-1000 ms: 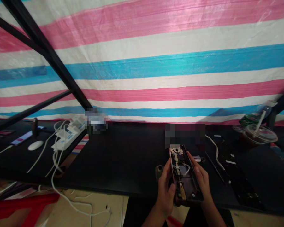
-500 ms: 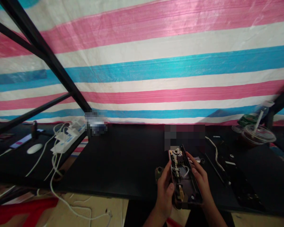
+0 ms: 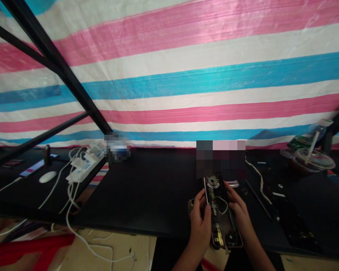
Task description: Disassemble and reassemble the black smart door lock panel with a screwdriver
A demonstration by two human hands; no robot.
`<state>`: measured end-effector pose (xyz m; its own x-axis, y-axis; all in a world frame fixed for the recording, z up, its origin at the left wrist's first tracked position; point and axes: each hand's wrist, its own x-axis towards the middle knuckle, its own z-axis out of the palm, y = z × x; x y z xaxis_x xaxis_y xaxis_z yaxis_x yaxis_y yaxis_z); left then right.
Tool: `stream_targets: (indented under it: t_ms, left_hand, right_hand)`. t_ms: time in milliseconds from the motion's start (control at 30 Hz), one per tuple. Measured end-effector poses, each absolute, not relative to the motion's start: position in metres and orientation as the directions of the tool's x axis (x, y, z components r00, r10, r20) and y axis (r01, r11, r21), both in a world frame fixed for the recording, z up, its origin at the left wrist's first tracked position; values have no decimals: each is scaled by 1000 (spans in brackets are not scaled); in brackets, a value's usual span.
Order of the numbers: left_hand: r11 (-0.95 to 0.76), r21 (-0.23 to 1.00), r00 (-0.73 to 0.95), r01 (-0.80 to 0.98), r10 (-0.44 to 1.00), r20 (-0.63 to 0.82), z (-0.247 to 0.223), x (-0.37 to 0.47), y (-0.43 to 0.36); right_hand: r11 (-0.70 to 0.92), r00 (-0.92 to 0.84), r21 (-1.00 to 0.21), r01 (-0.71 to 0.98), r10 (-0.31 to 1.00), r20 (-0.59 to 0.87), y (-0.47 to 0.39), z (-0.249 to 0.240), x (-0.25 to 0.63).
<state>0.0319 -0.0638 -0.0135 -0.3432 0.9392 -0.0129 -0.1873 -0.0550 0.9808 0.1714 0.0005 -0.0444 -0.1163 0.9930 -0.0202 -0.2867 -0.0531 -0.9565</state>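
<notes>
Between my two hands is a long, narrow, dark door lock housing [image 3: 225,221], its open side facing up. Inside it show a round metal part near the far end, a loop of white wire and a brass-coloured piece at the near end. My left hand [image 3: 201,220] is closed on the left long edge, thumb over the rim. Along the opposite edge, my right hand [image 3: 241,211] grips with its fingers bent round the side. A small greenish-grey part [image 3: 190,206] lies just left of my left hand, partly covered by it.
Right of the housing, a dark rod [image 3: 258,200], a whitish cable [image 3: 260,177] and a glossy black panel [image 3: 296,229] lie on the black table [image 3: 147,188]. A lidded cup [image 3: 312,162] with a straw stands farther right. At left are a white power strip [image 3: 80,169] and a mouse [image 3: 48,177].
The housing is tilted a little differently, so its inside parts and white wire show more fully. Both hands still hold it. The whole view has shifted slightly.
</notes>
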Motion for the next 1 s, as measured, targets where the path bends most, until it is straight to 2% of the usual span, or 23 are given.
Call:
stream_targets:
  t_ms: [267,600,700,900,1000]
  left_hand:
    - [-47,983,-349,-176,937,-18,-22,34,-64]
    - [-59,986,-394,-155,919,-7,-18,35,-63]
    - [-69,978,-372,-199,928,-10,-21,34,-62]
    - [-53,909,-315,-414,945,-89,-22,33,-64]
    - [-77,909,-321,-409,945,-64,-18,32,-65]
  right_hand:
    - [-120,-73,-956,-267,992,-105,-5,-36,166]
    - [9,-34,-982,-187,999,15,-2,-46,165]
    - [3,-42,-979,-204,999,11,-1,-47,166]
    - [50,-32,-983,-177,998,56,3,-52,172]
    - [57,-23,-984,-169,998,62,3,-52,174]
